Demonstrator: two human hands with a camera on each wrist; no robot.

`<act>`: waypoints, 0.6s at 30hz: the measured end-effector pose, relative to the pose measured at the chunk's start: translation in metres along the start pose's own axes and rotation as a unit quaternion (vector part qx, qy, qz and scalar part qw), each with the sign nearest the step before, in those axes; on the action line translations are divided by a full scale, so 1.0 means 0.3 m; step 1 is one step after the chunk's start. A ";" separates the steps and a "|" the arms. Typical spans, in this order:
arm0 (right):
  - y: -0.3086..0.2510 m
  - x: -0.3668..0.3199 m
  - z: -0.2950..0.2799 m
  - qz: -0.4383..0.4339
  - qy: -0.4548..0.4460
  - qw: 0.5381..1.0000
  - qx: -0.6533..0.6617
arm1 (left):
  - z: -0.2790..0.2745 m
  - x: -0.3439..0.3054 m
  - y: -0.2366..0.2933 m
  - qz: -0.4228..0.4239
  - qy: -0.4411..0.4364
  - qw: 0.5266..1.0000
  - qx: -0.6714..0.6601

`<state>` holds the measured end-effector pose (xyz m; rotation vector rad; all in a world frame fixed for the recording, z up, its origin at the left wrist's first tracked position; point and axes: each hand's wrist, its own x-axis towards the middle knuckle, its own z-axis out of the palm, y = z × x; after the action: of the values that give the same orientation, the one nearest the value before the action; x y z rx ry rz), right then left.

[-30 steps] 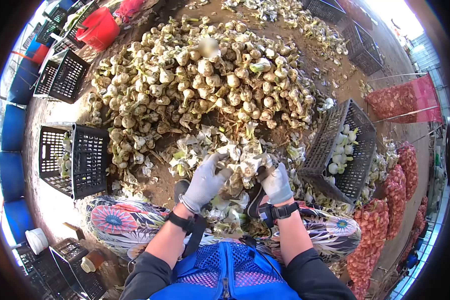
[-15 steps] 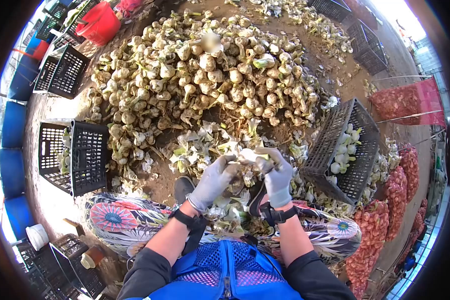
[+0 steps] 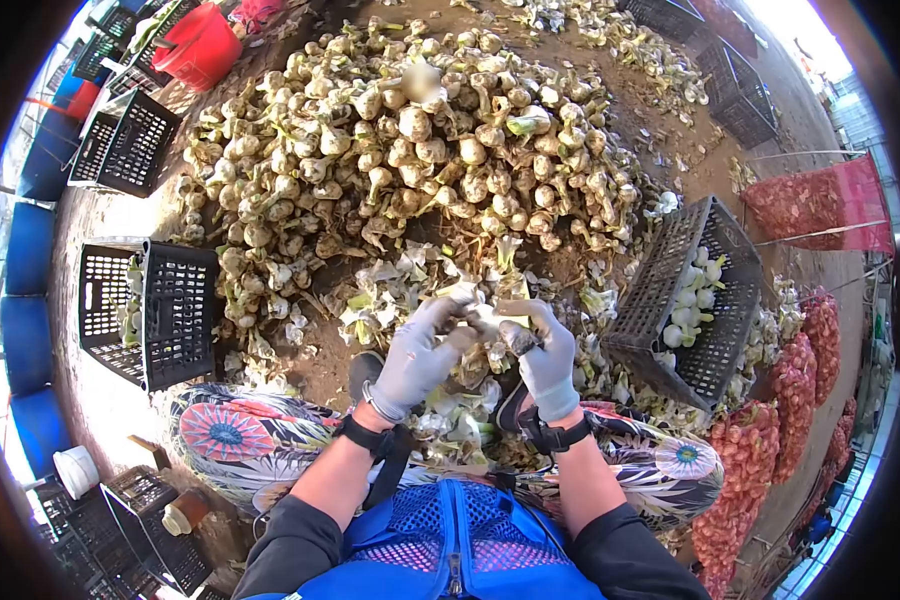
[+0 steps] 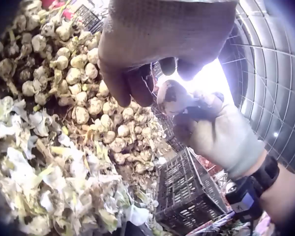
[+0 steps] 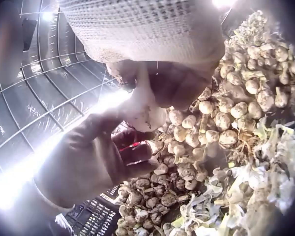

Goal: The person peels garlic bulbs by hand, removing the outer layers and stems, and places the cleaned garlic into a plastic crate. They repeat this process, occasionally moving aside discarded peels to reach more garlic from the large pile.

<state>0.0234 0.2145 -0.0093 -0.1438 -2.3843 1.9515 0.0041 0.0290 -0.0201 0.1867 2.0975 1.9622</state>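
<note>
Both hands wear pale grey work gloves and meet at one garlic bulb (image 3: 482,316) in front of the body. From the left, my left hand (image 3: 418,358) grips the bulb with curled fingers. My right hand (image 3: 548,358) pinches it from the other side, index finger bent over it. In the right wrist view the white bulb (image 5: 145,110) hangs by its stem from the right fingers, with the left hand (image 5: 86,162) around its lower side. Dark patches mark the bulb (image 4: 172,98) in the left wrist view. Loose garlic skins (image 3: 395,295) lie under the hands.
A large heap of unpeeled garlic (image 3: 410,165) spreads ahead. On the right, a tilted black crate (image 3: 645,290) contains white garlic bulbs (image 3: 690,305); another black crate (image 3: 180,315) is at left. Red net sacks (image 3: 740,470) line the right side. A red bucket (image 3: 198,50) stands far left.
The right hand has risen slightly, its index finger now arched over the garlic bulb. The left hand stays by the bulb with small finger movements. The head view has shifted slightly.
</note>
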 end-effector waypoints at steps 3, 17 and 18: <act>0.005 -0.010 0.016 -0.001 -0.004 1.000 -0.008 | -0.012 0.009 0.030 0.100 -0.016 0.982 0.160; 0.057 -0.013 0.036 0.205 0.093 0.938 0.265 | 0.019 -0.005 0.062 -0.072 -0.019 0.997 -0.013; 0.071 -0.021 0.049 0.205 0.094 0.938 0.264 | 0.019 -0.006 0.075 -0.109 -0.009 0.994 -0.008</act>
<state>0.0288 0.2038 -0.0329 -0.8086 -1.7343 2.5372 0.0054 0.0357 0.0022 -0.0265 1.9968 1.8408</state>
